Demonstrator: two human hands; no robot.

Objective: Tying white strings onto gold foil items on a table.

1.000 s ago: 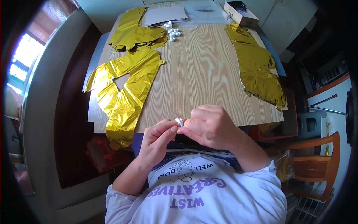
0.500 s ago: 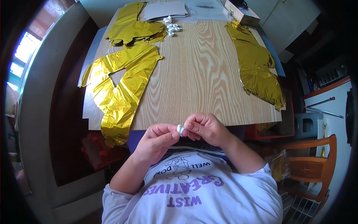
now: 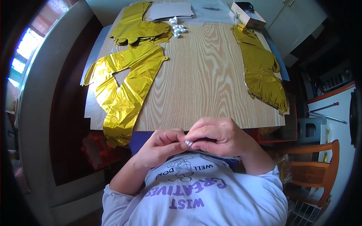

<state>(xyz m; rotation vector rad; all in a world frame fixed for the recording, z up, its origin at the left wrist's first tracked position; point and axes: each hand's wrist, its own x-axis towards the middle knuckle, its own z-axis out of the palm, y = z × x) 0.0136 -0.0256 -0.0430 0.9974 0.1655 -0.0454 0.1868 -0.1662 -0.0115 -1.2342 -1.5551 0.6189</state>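
Fingers (image 3: 177,140) pinching small white piece (image 3: 188,143), gold foil balloons (image 3: 124,90) beyond

You are looking down on a light wooden table (image 3: 211,75) with a strong grain, standing over a dark reddish-brown floor (image 3: 66,124) that shows along the table's left edge. To your far left a bright window (image 3: 23,51) lets in daylight beside a pale wall (image 3: 41,124), and past the table's far right corner you see white cabinet doors (image 3: 290,19). Off the table's near right corner stands an orange wooden chair (image 3: 316,169), with a white appliance (image 3: 335,113) behind it.
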